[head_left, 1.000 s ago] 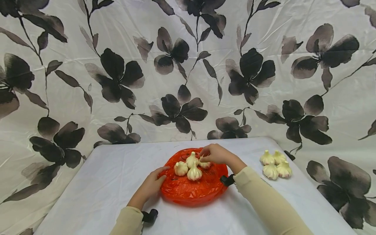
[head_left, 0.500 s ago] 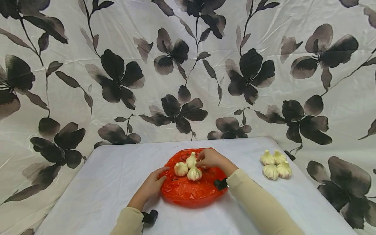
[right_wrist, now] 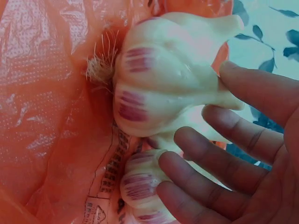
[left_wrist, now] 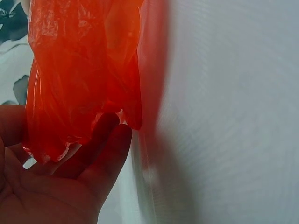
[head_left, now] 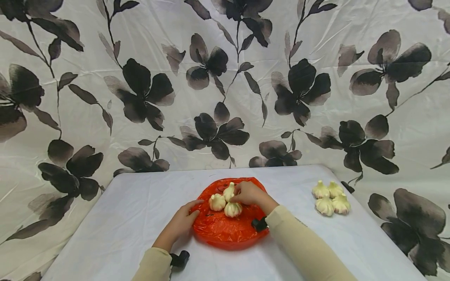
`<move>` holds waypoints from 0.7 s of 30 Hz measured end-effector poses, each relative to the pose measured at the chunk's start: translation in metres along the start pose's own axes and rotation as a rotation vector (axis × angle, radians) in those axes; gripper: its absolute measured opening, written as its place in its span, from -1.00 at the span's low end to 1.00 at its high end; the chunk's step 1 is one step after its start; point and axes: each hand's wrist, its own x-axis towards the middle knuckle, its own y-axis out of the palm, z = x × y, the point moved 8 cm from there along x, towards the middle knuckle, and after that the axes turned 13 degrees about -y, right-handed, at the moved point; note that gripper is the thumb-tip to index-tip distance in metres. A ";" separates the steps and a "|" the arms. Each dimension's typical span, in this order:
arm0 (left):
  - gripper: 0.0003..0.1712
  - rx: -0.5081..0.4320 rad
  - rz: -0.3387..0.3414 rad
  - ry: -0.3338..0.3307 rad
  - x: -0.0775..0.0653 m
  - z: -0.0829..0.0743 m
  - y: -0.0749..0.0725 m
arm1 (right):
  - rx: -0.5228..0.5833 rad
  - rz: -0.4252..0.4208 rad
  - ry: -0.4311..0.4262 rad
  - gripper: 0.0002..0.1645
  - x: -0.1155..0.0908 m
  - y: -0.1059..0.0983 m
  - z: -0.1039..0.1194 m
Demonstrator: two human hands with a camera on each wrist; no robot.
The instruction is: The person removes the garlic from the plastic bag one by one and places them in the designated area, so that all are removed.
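A crinkled red plastic bag (head_left: 225,230) lies on the table with several garlic bulbs on top. My right hand (head_left: 247,194) is over them; its thumb and index finger pinch the neck of the front garlic bulb (right_wrist: 159,79), and the other fingers spread loosely beside a lower bulb (right_wrist: 140,182). In the head view two more, a left bulb (head_left: 217,202) and a back bulb (head_left: 229,191), sit close against it. The right hand covers the spot just right of them. My left hand (head_left: 181,222) rests at the bag's left edge, its fingers loosely extended against the plastic.
A second group of garlic bulbs (head_left: 331,198) sits on the right of the white-covered table (head_left: 140,203). A floral curtain (head_left: 211,78) hangs behind the table. Each wrist wears a small black camera (head_left: 180,258).
My right hand has moved left and slightly nearer, from the right-hand bulb on the bag to the front bulb's neck. The left hand stays at the bag's edge.
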 end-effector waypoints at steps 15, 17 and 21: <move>-0.52 0.010 -0.003 -0.005 0.000 0.000 0.000 | 0.037 -0.064 -0.059 -0.83 0.001 -0.003 0.004; -0.52 0.008 -0.003 -0.005 0.001 0.000 0.000 | 0.042 -0.075 -0.071 -0.83 0.001 -0.004 0.004; -0.52 0.006 0.000 -0.008 0.001 0.001 0.001 | 0.056 -0.083 -0.078 -0.84 0.001 -0.005 0.004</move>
